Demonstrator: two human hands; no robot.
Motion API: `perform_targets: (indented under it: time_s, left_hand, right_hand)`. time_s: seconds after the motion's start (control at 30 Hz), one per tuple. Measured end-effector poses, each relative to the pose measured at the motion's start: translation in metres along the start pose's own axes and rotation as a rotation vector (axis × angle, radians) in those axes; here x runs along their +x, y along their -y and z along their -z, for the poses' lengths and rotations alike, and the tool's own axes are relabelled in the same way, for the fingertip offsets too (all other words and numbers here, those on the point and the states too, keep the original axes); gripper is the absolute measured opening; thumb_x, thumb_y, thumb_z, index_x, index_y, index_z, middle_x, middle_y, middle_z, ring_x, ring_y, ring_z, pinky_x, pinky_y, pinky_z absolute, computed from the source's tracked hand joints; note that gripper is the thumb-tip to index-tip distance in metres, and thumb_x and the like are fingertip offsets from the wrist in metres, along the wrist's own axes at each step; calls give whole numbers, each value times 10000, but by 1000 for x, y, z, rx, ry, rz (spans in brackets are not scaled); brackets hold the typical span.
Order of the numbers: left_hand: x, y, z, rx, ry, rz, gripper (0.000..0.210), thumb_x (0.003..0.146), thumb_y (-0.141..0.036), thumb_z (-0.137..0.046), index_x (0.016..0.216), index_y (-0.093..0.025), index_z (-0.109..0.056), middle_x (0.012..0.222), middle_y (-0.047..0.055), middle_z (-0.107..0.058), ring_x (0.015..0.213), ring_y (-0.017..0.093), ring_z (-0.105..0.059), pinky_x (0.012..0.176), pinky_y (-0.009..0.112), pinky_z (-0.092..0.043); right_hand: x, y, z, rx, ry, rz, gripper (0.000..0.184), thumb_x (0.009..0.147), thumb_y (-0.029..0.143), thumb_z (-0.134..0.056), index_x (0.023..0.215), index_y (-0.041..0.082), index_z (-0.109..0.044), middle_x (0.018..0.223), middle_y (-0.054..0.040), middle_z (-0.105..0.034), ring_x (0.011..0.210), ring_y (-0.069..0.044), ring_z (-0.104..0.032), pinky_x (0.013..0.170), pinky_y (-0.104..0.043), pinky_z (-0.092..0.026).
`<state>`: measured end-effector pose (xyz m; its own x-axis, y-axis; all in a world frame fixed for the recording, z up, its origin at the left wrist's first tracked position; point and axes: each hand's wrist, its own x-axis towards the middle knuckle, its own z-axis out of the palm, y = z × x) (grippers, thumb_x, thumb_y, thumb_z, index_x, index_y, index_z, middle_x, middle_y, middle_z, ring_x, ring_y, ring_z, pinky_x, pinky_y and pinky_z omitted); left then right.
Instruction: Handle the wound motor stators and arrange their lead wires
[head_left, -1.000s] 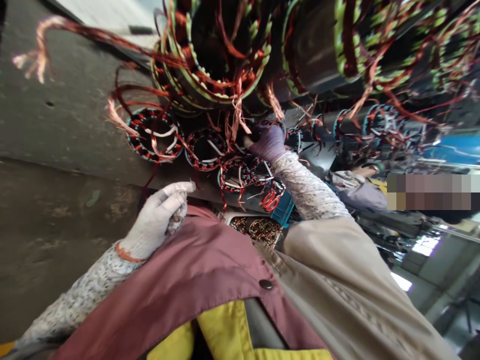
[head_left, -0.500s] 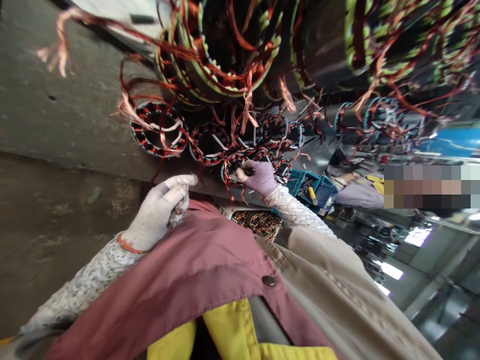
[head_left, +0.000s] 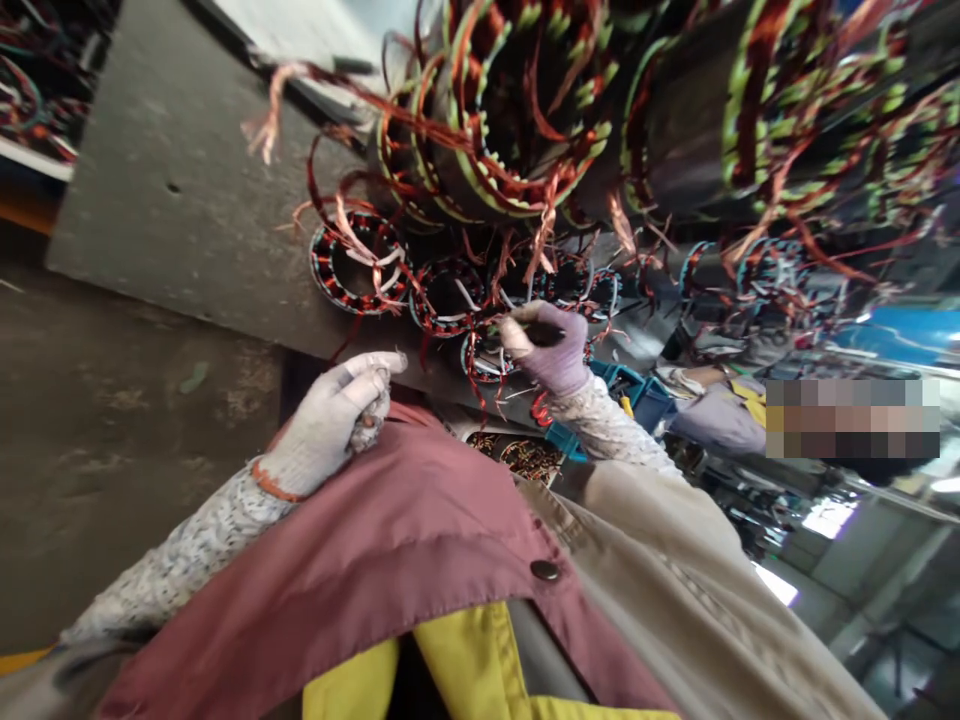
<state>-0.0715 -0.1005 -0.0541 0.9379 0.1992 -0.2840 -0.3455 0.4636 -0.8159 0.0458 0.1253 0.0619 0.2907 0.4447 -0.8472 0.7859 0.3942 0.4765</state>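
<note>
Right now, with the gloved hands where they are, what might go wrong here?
A frayed copper end hangs just above the right hand in the picture, so the glove might snag it. A longer copper bundle juts out past the large rings and could get caught and bent. The smaller rings sit close together, so bumping one might shift its neighbours.
</note>
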Motion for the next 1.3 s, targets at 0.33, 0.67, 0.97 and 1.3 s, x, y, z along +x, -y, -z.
perform_targets:
  time_s: [0.33,0.67,0.97,1.3]
  left_hand:
    - [-5,7,7,-166,-39,-35,420,803,-412,-722,1122,-144,-668,543,-91,-451,393,47,-306,363,173,-231]
    - [-4,7,10,-302,-50,-93,403,798,-397,-724,1092,-127,-665,522,-94,-455,383,48,-305,354,173,-242]
    - [-3,13,15,-398,-59,-115,409,814,-412,-729,1109,-135,-670,523,-90,-460,380,51,-313,349,175,-226]
    - [-2,17,25,-379,-67,-116,442,808,-456,-735,1103,-131,-685,532,-83,-484,391,53,-332,364,185,-256]
  right_hand:
    - [45,13,-38,-602,280,156,264,906,389,-620,913,174,-772,822,-107,-788,763,-242,-732,626,-295,-420]
    - [43,37,-18,-138,-7,178,281,887,457,-615,802,210,-718,678,-33,-711,590,-167,-643,579,-279,-494]
    - [35,68,6,-5,-147,169,258,863,461,-707,742,235,-679,628,-24,-674,547,-173,-639,555,-313,-563]
    - [18,89,-36,90,52,60,230,830,439,-737,862,215,-775,735,-45,-771,601,-182,-710,590,-297,-609]
